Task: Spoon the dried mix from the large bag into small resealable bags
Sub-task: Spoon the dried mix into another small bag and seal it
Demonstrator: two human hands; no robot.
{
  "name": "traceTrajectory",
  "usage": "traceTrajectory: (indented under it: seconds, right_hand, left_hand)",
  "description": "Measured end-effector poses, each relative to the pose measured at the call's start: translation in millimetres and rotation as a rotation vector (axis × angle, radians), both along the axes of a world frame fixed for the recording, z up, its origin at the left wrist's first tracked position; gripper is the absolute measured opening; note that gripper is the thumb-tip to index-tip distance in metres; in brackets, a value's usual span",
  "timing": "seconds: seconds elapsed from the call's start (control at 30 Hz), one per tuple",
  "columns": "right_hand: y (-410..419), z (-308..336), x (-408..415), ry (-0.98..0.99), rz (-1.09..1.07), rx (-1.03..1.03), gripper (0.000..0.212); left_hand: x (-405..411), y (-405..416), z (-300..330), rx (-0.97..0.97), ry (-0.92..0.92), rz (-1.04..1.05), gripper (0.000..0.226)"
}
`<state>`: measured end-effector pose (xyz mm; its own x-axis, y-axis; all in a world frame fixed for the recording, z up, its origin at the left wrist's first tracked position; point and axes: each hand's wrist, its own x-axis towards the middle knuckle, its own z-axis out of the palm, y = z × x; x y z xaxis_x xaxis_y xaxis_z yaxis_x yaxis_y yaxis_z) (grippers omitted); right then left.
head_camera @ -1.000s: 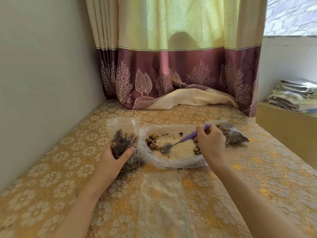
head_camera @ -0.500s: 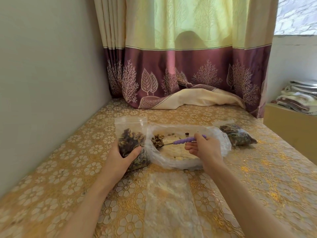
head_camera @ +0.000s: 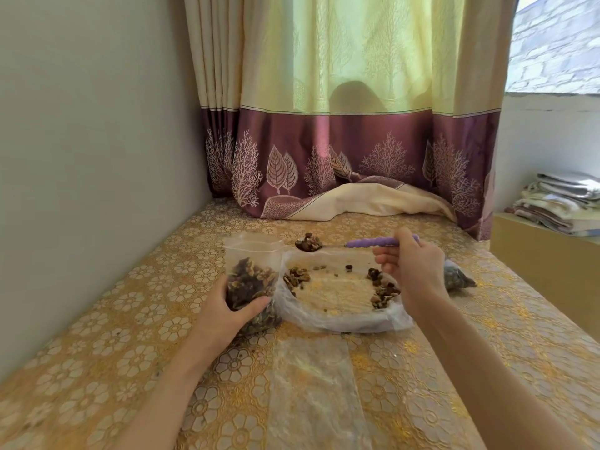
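Observation:
My left hand (head_camera: 227, 311) grips a small clear resealable bag (head_camera: 251, 274), upright with its mouth open and about half full of dried mix. To its right lies the large clear bag (head_camera: 341, 323), spread flat, with a few clumps of mix left inside. My right hand (head_camera: 414, 271) holds a purple-handled spoon (head_camera: 370, 243) level above the large bag's far edge. The spoon's bowl carries a heap of mix and points left, close to the small bag's mouth.
A filled small bag (head_camera: 457, 277) lies behind my right wrist. An empty clear bag (head_camera: 311, 391) lies flat in front of me on the gold floral cloth (head_camera: 130, 352). Wall at left, curtain (head_camera: 341, 157) behind, a low cabinet (head_camera: 545, 254) with folded cloths at right.
The spoon has come up out of the large bag with a heap of mix and moved left toward the small bag's mouth. My left hand still holds the small bag.

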<state>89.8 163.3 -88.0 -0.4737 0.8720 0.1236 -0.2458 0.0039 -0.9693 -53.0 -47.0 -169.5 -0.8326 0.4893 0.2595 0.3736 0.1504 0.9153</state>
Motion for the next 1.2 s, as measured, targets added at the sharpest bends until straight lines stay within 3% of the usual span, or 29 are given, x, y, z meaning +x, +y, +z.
traceTrajectory:
  seconds: [0.23, 0.53, 0.73, 0.9, 1.2]
  right_hand:
    - [-23.5, 41.4, -12.7, 0.091, 0.156, 0.024, 0.031]
    - [-37.0, 36.8, -15.7, 0.085, 0.369, 0.315, 0.02]
    - [-15.9, 24.6, 0.7, 0.145, 0.174, 0.134, 0.024]
    - [4.2, -12.7, 24.9, 0.022, -0.003, 0.014, 0.032]
    - [15.7, -46.4, 64.6, -0.111, -0.086, 0.113, 0.041]
  left_hand:
    - [4.9, -1.5, 6.8, -0.005, -0.03, -0.031, 0.05]
    - [5.2, -2.0, 8.4, 0.04, -0.063, -0.056, 0.049]
    - [3.0, 0.0, 6.7, 0.055, -0.074, -0.061, 0.049]
    - [3.3, 1.1, 4.8, 0.035, -0.047, -0.029, 0.06]
    - [2.7, 2.3, 3.3, 0.018, -0.022, -0.008, 0.051]
